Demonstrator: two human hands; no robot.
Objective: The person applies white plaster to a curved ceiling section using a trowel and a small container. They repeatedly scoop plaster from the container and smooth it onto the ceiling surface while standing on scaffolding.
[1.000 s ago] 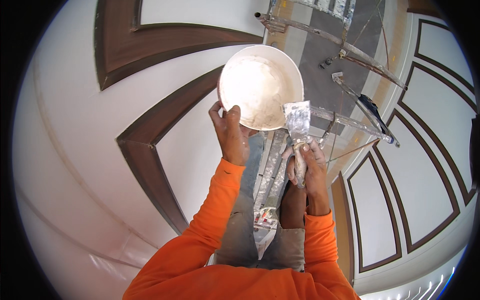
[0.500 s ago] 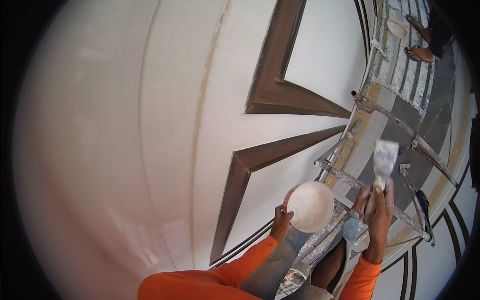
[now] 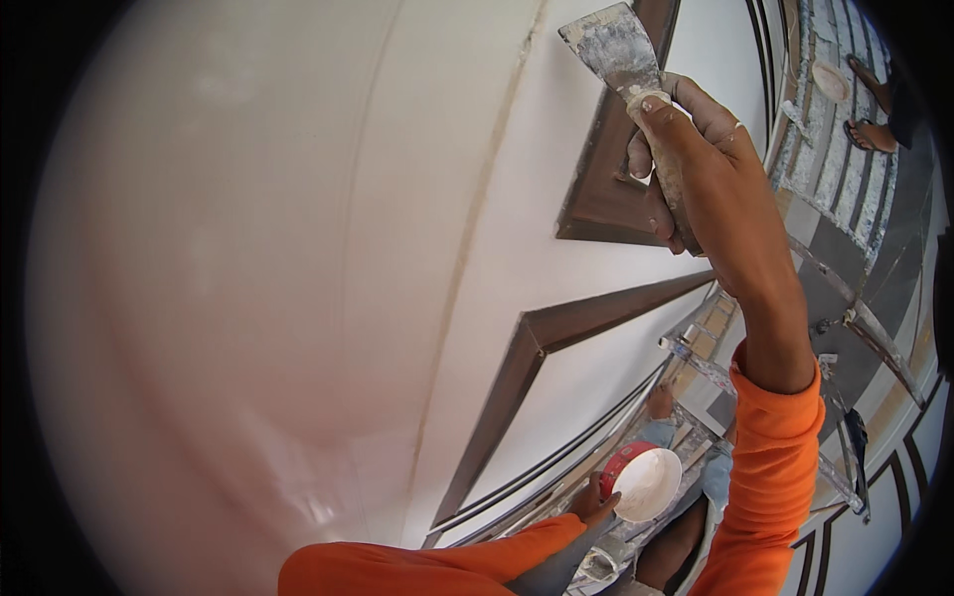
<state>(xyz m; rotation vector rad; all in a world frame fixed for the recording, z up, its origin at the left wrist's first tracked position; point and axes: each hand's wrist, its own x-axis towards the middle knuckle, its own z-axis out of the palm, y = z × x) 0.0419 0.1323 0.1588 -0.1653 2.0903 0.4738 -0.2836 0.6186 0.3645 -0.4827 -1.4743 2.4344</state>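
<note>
My right hand (image 3: 701,164), raised in front of the wall, grips the handle of a putty knife (image 3: 611,45). Its wide metal blade is smeared with white and points up and left, near a tan vertical strip on the wall. Lower down, my left hand (image 3: 593,502) holds a round red tub (image 3: 624,463) by its rim. Pale paste lines the tub's inside. The smooth off-white wall (image 3: 248,248) fills the left side, and brown frame mouldings (image 3: 532,338) run along it.
Under my legs lies a slatted scaffold platform, with a splattered metal rail (image 3: 706,368) beyond. At the upper right another platform (image 3: 825,129) carries a pale round dish (image 3: 831,81) and a person's sandalled feet (image 3: 870,134). Grey and tan flooring shows far below.
My right hand has swung up and left with the putty knife, from over the rail to before the wall. The tub has dropped lower and tilted, and the view has shifted.
</note>
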